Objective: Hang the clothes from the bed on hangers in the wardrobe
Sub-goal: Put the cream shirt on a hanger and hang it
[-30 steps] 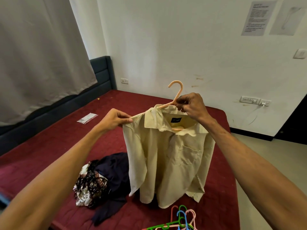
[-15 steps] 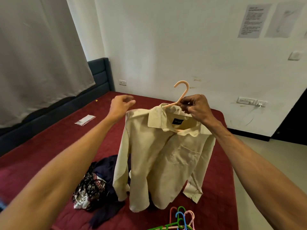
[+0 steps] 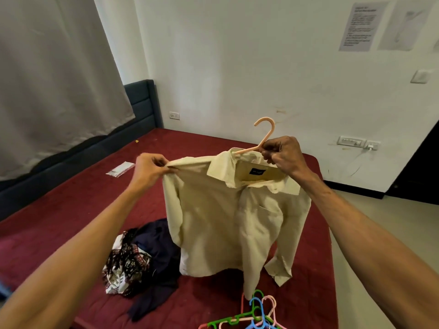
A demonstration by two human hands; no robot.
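The cream long-sleeved shirt (image 3: 228, 210) hangs in the air over the bed (image 3: 71, 205), held up in front of the person, its front and chest pocket facing them and its hem and cuffs dangling just above the maroon cover. A peach hanger (image 3: 267, 136) sits inside the collar, with its hook sticking up above the shirt. The right hand (image 3: 282, 155) is curled round the hanger at the base of the hook, right where the collar starts. The left hand (image 3: 152, 169) pinches the shirt's shoulder seam between thumb and fingers and pulls it out taut to the side, so that shoulder stands level while the other side droops under the right wrist.

Below the shirt, on the bed, lies a heap of dark navy clothing (image 3: 156, 257), and a black-and-white patterned garment (image 3: 126, 264) is bunched against its left side. Near the foot edge, a tangle of spare hangers (image 3: 254, 314) in green, blue and pink rests on the cover. Further up the bed lies a small flat white packet (image 3: 120, 169), well apart from everything else.

A dark padded headboard (image 3: 140, 103) runs along the left, with a grey curtain (image 3: 54, 79) hanging over it. On the white wall behind are printed sheets (image 3: 361, 27), a light switch (image 3: 421, 76) and a socket strip (image 3: 351, 141) with a charger (image 3: 371, 146) plugged in beside it.
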